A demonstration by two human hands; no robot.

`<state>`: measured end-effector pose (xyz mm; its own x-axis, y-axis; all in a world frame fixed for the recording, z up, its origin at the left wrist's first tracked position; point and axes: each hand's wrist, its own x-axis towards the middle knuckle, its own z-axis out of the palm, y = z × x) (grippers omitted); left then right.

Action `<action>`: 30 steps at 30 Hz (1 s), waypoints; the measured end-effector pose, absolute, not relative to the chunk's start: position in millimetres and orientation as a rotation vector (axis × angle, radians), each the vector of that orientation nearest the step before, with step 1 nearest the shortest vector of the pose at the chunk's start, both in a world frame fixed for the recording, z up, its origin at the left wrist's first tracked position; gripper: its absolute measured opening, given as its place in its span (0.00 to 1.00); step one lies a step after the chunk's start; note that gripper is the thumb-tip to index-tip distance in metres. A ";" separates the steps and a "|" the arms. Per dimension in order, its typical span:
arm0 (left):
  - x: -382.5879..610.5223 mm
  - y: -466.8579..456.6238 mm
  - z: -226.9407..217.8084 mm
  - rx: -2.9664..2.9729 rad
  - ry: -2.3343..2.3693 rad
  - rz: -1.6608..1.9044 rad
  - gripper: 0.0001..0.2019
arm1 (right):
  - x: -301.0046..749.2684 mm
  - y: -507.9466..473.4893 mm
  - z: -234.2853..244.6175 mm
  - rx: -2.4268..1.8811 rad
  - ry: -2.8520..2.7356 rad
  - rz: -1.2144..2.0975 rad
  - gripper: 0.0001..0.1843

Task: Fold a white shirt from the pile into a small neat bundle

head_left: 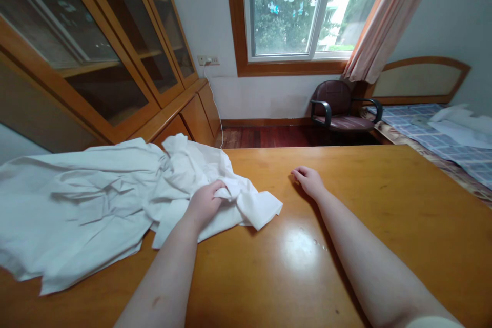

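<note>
A crumpled white garment is spread over the left half of the wooden table, its folds bunched near the middle. My left hand is closed on the bunched cloth, thumb on top and the other fingers partly hidden. A flat, squared end of the cloth, like a cuff or collar, lies just to the right of that hand. On the bare wood further right, my right hand rests with its fingers loosely curled in. Nothing shows in it, and it is apart from the garment.
A glass-fronted wooden cabinet stands beyond the table at left. A white cable hangs from a wall socket. Behind the table's far edge are a maroon armchair, a window with a pink curtain, and a bed at right.
</note>
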<state>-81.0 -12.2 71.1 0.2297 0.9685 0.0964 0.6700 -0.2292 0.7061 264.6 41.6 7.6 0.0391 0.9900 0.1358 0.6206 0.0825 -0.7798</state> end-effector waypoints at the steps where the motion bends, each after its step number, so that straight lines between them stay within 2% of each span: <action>1: -78.0 -12.1 71.0 1.921 1.416 0.720 0.13 | 264.4 41.5 7.6 -1.615 -1.660 0.670 0.19; 7: -63.8 -20.5 77.1 1.528 1.102 0.593 0.20 | 264.6 41.4 7.7 -1.620 -1.658 0.655 0.19; 14: -69.3 -28.1 77.1 1.362 0.641 0.408 0.24 | 266.4 41.3 9.4 -1.622 -1.683 0.655 0.18; 16: -72.7 -30.1 74.4 1.360 0.678 0.585 0.21 | 266.1 40.9 10.0 -1.621 -1.674 0.666 0.18; 18: -74.9 -30.7 73.2 1.401 0.909 1.016 0.18 | 265.7 40.3 10.4 -1.617 -1.670 0.681 0.18; 20: -76.5 -28.8 73.7 1.512 1.311 1.456 0.16 | 265.7 39.7 10.7 -1.609 -1.668 0.702 0.19; 22: -78.0 -24.3 74.4 1.728 1.795 1.567 0.19 | 266.5 39.1 10.9 -1.594 -1.658 0.725 0.19; 25: -79.2 -15.1 70.0 2.013 2.246 1.089 0.28 | 266.8 37.8 10.4 -1.532 -1.633 0.768 0.19; 28: -75.6 -8.0 58.1 2.101 2.194 0.572 0.27 | 261.1 34.2 9.1 -1.335 -1.599 0.967 0.20; 30: -69.7 -6.2 49.8 2.176 2.043 0.404 0.25 | 252.6 30.3 8.5 -1.179 -1.589 1.180 0.20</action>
<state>-69.7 -6.2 49.8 0.0479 0.9932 0.1059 0.9587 -0.0755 0.2743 252.6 30.3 8.5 -0.2321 0.9698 0.0748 0.2090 0.1248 -0.9699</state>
